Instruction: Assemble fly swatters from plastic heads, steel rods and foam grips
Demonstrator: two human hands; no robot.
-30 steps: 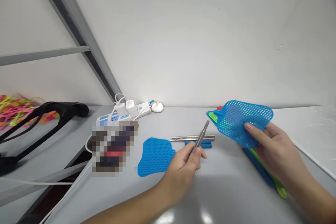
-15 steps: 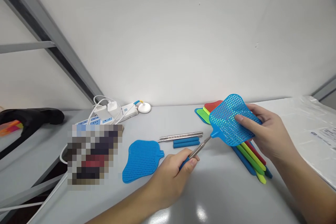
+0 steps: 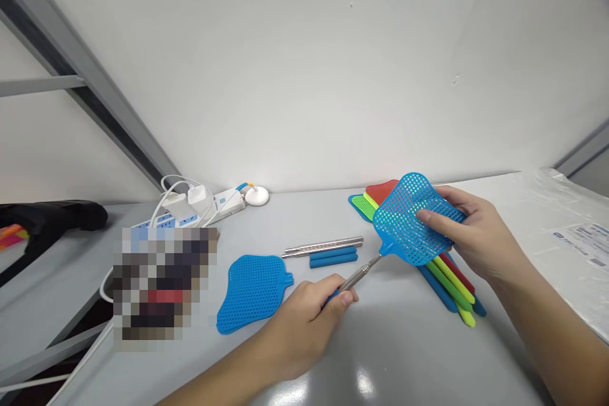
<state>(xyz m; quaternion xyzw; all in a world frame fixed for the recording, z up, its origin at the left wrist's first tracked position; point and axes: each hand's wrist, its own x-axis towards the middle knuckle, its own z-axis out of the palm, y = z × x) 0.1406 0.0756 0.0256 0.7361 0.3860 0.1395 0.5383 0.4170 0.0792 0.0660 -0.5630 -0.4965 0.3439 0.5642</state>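
A blue fly swatter (image 3: 404, 228) is held between both hands, its perforated head joined to a short metal rod. My right hand (image 3: 469, 228) pinches the head's right side, thumb on top. Wrapped around the blue grip at the rod's lower end is my left hand (image 3: 316, 314). Just left of it lie stacked blue swatter heads (image 3: 254, 288). Behind, metal rods (image 3: 323, 245) rest beside two blue handle grips (image 3: 333, 257). Under the held head, a pile of swatters shows red, green and blue heads (image 3: 364, 205) and coloured handles (image 3: 450, 288).
At the left stand a power strip (image 3: 228, 203) with white plugs and cables, a round white device (image 3: 257, 196) and a blurred-out item (image 3: 164, 285). A black object (image 3: 66, 216) lies far left. Plastic-wrapped white packaging (image 3: 566, 222) covers the right side. A wall closes the back.
The whole view has shifted slightly, so things sit a little further left. Both hands keep their hold on the swatter, and the rod still meets the head.
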